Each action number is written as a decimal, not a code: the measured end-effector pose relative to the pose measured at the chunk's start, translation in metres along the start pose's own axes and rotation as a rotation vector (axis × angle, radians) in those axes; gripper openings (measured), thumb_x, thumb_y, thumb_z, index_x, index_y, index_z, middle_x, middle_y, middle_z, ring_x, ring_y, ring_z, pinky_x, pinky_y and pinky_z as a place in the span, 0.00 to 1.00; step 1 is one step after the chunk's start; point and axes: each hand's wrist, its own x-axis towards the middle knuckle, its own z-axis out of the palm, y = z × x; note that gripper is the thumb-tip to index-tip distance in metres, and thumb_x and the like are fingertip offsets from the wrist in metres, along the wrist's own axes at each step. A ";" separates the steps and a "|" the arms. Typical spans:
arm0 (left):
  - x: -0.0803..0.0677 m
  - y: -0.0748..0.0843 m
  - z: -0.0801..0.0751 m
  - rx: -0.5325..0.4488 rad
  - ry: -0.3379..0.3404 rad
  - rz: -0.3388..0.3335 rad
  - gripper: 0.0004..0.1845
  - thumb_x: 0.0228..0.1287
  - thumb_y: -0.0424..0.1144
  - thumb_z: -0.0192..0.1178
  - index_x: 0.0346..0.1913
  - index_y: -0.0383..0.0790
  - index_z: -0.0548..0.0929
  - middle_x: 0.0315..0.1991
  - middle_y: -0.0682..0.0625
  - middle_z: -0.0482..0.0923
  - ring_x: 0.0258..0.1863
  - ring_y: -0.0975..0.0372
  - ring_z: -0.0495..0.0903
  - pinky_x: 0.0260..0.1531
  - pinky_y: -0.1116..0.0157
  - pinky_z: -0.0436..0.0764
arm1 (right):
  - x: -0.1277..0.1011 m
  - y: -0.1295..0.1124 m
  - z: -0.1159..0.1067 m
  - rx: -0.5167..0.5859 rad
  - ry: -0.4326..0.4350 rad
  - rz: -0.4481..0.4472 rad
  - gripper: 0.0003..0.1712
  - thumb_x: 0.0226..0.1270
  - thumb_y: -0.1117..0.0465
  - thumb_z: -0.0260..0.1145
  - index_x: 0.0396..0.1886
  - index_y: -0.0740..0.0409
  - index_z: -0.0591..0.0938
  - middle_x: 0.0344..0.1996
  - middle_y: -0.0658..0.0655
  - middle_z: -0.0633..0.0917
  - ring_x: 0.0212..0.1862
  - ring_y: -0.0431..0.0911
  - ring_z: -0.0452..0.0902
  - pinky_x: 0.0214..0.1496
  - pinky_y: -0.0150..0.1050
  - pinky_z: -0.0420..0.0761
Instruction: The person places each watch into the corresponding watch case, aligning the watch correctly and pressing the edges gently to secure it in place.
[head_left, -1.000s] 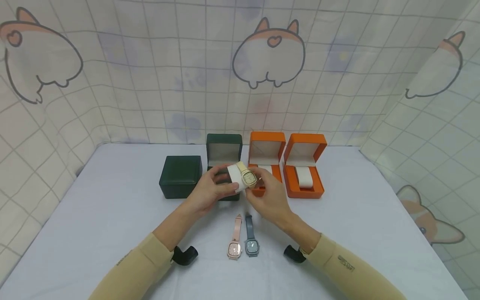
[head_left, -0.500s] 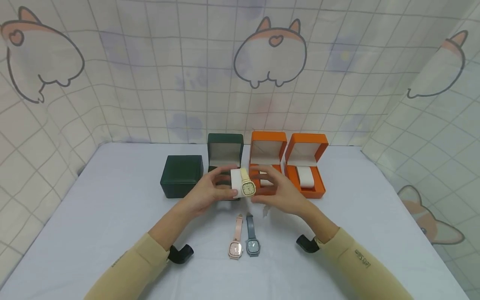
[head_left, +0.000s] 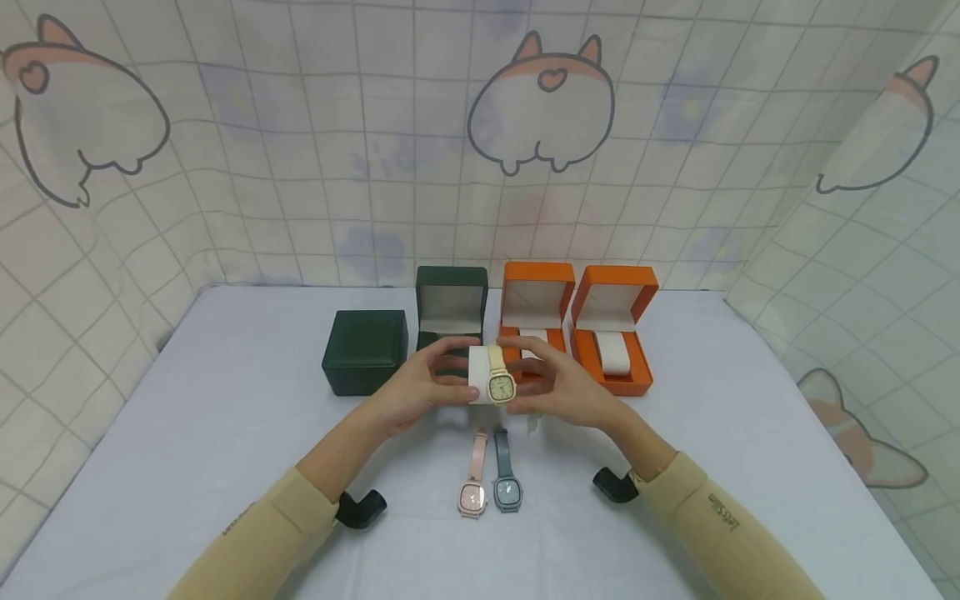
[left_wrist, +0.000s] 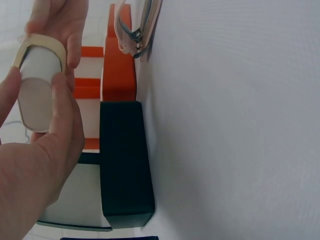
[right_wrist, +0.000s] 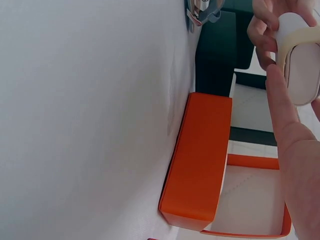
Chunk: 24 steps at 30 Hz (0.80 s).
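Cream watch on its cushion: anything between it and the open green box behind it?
Nothing visible. Both hands, left hand and right hand, hold the cushion with the cream watch just in front of the open green box; only the left fingers overlap its front.

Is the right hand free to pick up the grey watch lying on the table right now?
Probably not yet: the right hand and left hand both hold the cushion with the cream watch. The grey watch itself lies uncovered just below them.
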 end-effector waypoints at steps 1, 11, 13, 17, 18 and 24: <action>0.000 0.000 0.000 0.000 -0.001 -0.003 0.42 0.61 0.29 0.74 0.75 0.50 0.68 0.66 0.41 0.70 0.61 0.47 0.74 0.55 0.56 0.82 | 0.000 0.000 0.000 0.000 -0.001 0.003 0.47 0.62 0.67 0.77 0.78 0.44 0.66 0.73 0.52 0.67 0.66 0.59 0.73 0.58 0.44 0.82; -0.003 -0.001 0.000 0.003 -0.013 0.000 0.42 0.61 0.29 0.74 0.76 0.47 0.67 0.65 0.40 0.71 0.57 0.48 0.79 0.54 0.57 0.83 | 0.002 0.005 0.004 0.021 0.014 0.039 0.47 0.61 0.67 0.78 0.77 0.50 0.67 0.72 0.55 0.67 0.64 0.62 0.74 0.57 0.44 0.83; -0.003 -0.002 0.000 0.005 -0.012 0.007 0.42 0.61 0.30 0.74 0.75 0.47 0.67 0.64 0.39 0.71 0.57 0.49 0.80 0.54 0.57 0.83 | 0.002 0.005 0.005 0.030 0.022 0.045 0.47 0.61 0.67 0.78 0.77 0.51 0.67 0.71 0.55 0.67 0.64 0.62 0.74 0.56 0.45 0.83; -0.003 -0.003 0.001 0.006 -0.004 0.016 0.42 0.60 0.30 0.74 0.75 0.47 0.67 0.64 0.39 0.71 0.56 0.49 0.80 0.54 0.57 0.83 | 0.002 0.003 0.008 0.032 0.043 0.052 0.46 0.60 0.67 0.79 0.76 0.49 0.68 0.71 0.53 0.68 0.64 0.60 0.75 0.56 0.44 0.83; -0.003 -0.003 0.002 0.007 -0.001 0.014 0.42 0.60 0.29 0.74 0.75 0.47 0.67 0.63 0.39 0.72 0.56 0.49 0.80 0.54 0.57 0.83 | 0.002 0.003 0.008 0.030 0.048 0.053 0.45 0.60 0.66 0.79 0.76 0.48 0.69 0.71 0.53 0.68 0.64 0.59 0.75 0.56 0.44 0.83; -0.003 -0.003 0.003 0.011 0.007 0.015 0.41 0.60 0.28 0.74 0.75 0.47 0.67 0.63 0.39 0.71 0.56 0.49 0.81 0.54 0.57 0.83 | 0.002 0.002 0.009 0.031 0.064 0.053 0.45 0.59 0.66 0.79 0.74 0.45 0.71 0.70 0.53 0.68 0.63 0.61 0.75 0.56 0.44 0.84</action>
